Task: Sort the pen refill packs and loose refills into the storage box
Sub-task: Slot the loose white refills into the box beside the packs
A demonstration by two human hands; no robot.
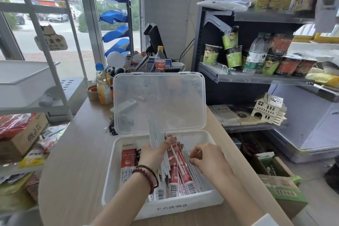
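Hands, left (154, 153) and right (208, 158), grip slim refills (153, 130) (white).

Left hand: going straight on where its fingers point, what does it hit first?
The left hand, gripping loose refills, would likely meet the far wall of the box first, then the open lid; depth is uncertain.

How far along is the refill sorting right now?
Done: many red refill packs lie in the open storage box. In hand: the left hand grips a bundle of loose refills above the box; the right hand reaches among refills on the box's right side, grip unclear. Left: laying that bundle in beside the packs.
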